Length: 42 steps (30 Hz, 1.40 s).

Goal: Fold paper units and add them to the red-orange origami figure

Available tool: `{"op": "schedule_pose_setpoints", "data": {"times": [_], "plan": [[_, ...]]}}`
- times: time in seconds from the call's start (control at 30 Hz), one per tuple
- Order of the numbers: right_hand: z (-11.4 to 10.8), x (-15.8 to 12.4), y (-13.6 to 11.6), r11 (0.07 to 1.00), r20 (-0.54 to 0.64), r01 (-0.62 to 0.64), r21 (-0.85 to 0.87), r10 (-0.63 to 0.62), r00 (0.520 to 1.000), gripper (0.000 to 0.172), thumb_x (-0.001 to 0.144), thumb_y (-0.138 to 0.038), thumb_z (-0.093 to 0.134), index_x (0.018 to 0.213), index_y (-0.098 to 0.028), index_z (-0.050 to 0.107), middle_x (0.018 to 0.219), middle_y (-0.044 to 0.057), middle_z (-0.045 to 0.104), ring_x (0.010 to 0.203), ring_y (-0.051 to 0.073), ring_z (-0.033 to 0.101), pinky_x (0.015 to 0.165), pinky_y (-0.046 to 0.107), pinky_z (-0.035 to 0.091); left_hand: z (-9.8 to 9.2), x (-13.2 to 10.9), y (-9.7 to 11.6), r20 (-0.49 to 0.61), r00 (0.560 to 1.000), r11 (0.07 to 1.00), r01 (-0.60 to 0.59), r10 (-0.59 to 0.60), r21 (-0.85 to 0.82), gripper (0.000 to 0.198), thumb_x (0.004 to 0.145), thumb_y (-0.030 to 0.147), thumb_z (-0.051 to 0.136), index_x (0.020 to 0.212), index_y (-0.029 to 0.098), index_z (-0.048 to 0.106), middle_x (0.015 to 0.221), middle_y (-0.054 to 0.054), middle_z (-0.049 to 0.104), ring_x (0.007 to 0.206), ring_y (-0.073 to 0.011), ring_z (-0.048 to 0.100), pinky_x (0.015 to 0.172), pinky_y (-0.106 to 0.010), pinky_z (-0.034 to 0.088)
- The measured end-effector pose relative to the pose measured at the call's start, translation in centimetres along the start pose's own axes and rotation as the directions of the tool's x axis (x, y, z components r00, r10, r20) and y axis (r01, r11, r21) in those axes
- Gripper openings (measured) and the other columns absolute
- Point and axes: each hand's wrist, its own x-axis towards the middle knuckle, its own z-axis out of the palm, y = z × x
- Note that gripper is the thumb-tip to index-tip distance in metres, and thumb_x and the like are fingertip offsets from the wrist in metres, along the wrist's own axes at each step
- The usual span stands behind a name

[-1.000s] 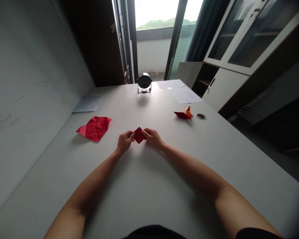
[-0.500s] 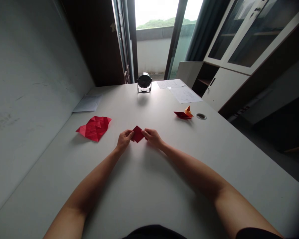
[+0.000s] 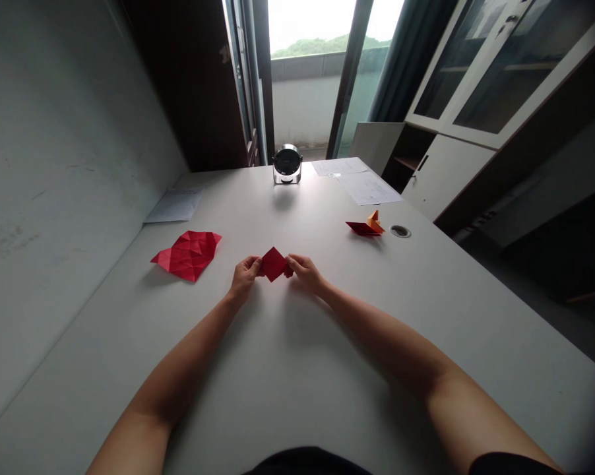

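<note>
A small red paper square (image 3: pixel 274 264), turned like a diamond, is held between my two hands over the white table. The fingers and thumb of my left hand (image 3: pixel 248 270) pinch its left corner. Its right corner is pinched by my right hand (image 3: pixel 301 269). Left of my hands lies a larger creased sheet of red paper (image 3: pixel 189 256), opened out with raised folds. To the right rest folded paper pieces, one dark red (image 3: pixel 363 229) and one orange (image 3: pixel 375 222), touching or overlapping.
A round black device on a metal stand (image 3: pixel 287 163) stands at the table's far end. Printed sheets (image 3: pixel 369 188) lie at the far right, and more paper (image 3: pixel 175 205) lies by the left wall. A round cable hole (image 3: pixel 400 231) is near the right edge.
My left hand has shifted slightly left, so its fingers cover less of the red paper square. The square is a touch farther from me. Everything else stays put.
</note>
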Motion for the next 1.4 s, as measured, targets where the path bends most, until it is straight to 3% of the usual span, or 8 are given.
{"op": "schedule_pose_setpoints", "data": {"times": [0.2,0.57,0.83,1.1,1.4], "plan": [[0.3,-0.2,0.2,0.999,0.025,-0.001,-0.043,0.002,1.000,0.047,0.087,-0.063,0.057,0.071,-0.019,0.055,0.065,-0.001,0.057,0.061,0.013,0.052,0.058,0.025,0.040,0.3,-0.5,0.6,0.041,0.997,0.991,-0.065,0.060,0.120,0.044,0.083,0.056,0.066,0.092,0.014,0.067,0.083,-0.006,0.069,0.072,-0.0158,0.064,0.067,-0.029,0.054],[0.3,-0.2,0.2,0.991,0.044,-0.027,-0.132,0.033,0.998,0.041,0.083,-0.056,0.068,0.097,-0.018,0.071,0.086,0.005,0.072,0.077,0.019,0.064,0.066,0.029,0.049,1.2,-1.8,1.7,0.074,0.976,0.905,-0.215,0.202,0.366,0.031,0.090,0.048,0.059,0.090,0.019,0.071,0.079,-0.004,0.072,0.073,-0.0185,0.067,0.070,-0.029,0.052],[0.3,-0.3,0.6,0.974,-0.008,-0.046,-0.222,0.046,0.999,0.034,0.082,-0.052,0.069,0.088,-0.019,0.072,0.077,0.003,0.072,0.068,0.016,0.061,0.062,0.027,0.047,1.4,-2.0,1.9,0.126,0.965,0.866,-0.262,0.230,0.426,0.038,0.096,0.049,0.049,0.090,0.019,0.072,0.076,-0.004,0.071,0.072,-0.0182,0.065,0.068,-0.028,0.051],[0.3,-0.3,0.5,0.972,-0.038,-0.021,-0.235,0.012,0.999,0.038,0.085,-0.056,0.063,0.083,-0.019,0.069,0.071,0.002,0.066,0.063,0.014,0.055,0.056,0.026,0.043,1.2,-1.7,1.3,0.146,0.970,0.883,-0.236,0.193,0.406,0.030,0.089,0.048,0.061,0.092,0.020,0.072,0.080,-0.004,0.074,0.073,-0.0194,0.069,0.069,-0.030,0.054],[0.4,-0.3,0.0,0.985,-0.070,-0.014,-0.171,0.002,0.998,0.052,0.090,-0.064,0.052,0.063,-0.019,0.050,0.058,-0.002,0.045,0.055,0.011,0.039,0.049,0.025,0.031,1.1,-1.5,0.5,0.219,0.962,0.908,-0.233,0.162,0.349,0.029,0.088,0.046,0.064,0.095,0.019,0.072,0.082,-0.005,0.074,0.075,-0.0190,0.070,0.072,-0.031,0.056]]}}
